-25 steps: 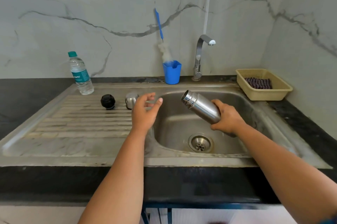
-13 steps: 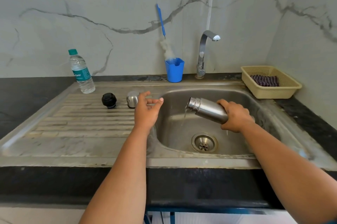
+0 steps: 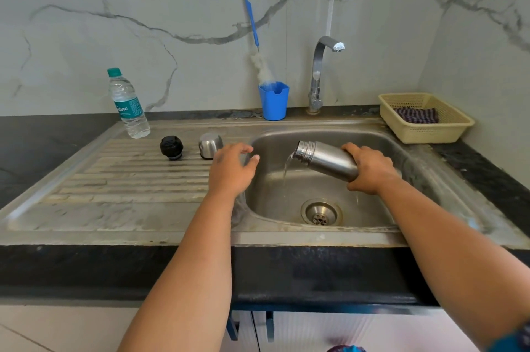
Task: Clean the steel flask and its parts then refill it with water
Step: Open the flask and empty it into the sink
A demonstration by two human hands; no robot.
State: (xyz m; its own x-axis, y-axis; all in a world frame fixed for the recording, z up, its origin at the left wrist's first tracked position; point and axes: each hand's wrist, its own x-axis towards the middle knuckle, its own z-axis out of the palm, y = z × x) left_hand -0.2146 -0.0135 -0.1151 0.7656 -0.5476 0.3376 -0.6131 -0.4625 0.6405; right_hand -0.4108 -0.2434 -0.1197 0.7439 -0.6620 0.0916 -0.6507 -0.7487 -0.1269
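The right hand (image 3: 370, 168) holds the flask (image 3: 327, 159) tipped over the sink (image 3: 413, 168), mouth pointing left and down toward the empty, loosely curled left hand (image 3: 232, 169), which is nearer the caps.

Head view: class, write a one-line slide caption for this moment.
Right hand tips the open flask so water pours into the sink; left hand hovers empty beside it.

One head-worn view — looking forward and down, close over the sink (image 3: 415, 168) beyond both forearms.
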